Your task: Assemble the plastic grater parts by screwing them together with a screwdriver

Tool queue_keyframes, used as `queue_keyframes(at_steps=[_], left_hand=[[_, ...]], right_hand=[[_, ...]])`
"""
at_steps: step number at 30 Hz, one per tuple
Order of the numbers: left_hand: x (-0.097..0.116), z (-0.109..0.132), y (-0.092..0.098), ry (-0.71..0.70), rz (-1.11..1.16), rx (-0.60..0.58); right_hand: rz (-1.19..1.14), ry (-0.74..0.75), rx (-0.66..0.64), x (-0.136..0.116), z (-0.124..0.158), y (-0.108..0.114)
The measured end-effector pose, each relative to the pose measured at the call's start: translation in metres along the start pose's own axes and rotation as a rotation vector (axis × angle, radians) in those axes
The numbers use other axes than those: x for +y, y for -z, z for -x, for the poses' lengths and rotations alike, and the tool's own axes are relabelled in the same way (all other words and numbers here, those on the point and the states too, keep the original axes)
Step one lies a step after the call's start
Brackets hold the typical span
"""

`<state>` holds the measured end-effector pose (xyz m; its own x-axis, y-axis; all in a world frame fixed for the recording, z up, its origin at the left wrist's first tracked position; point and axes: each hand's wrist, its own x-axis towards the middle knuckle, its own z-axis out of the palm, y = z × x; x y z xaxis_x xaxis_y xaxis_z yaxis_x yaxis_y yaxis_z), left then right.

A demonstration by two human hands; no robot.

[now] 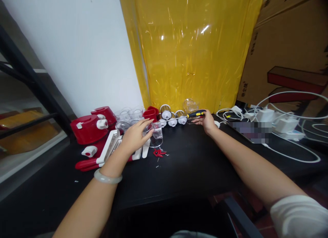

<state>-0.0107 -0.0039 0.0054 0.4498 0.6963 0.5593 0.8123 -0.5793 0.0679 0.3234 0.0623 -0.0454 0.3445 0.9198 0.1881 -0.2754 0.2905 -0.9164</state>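
Note:
My left hand (138,135) is closed round the upper part of a clear plastic container (156,139) at the middle of the table. My right hand (207,122) holds a screwdriver (196,114) by its black and yellow handle, its shaft pointing left toward the container. Just behind the shaft stand several drum graters (166,111) with white ends. In front of the container lie small red parts (159,152) and loose screws. Whether the screwdriver's tip touches the container is too small to tell.
Red housings (88,129) and red-and-white handles (110,147) stand at the left, with clear containers (130,115) behind. At right lie a tablet (252,132), white cables and chargers (287,123). A yellow-wrapped panel (194,53) backs the black table (194,166).

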Motion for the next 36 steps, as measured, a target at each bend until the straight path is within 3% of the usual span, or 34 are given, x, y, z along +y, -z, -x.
queue_keyframes(at_steps=[8,25,36], left_hand=[[0.000,0.001,0.000,-0.002,-0.008,0.003],[-0.001,0.000,-0.001,-0.009,-0.005,0.010],[-0.002,0.000,-0.001,-0.009,-0.013,0.009]], right_hand=[[0.028,0.019,0.039,-0.001,0.001,0.000],[0.004,0.049,-0.060,0.013,-0.010,0.006],[0.068,0.050,-0.011,0.007,-0.006,0.004]])
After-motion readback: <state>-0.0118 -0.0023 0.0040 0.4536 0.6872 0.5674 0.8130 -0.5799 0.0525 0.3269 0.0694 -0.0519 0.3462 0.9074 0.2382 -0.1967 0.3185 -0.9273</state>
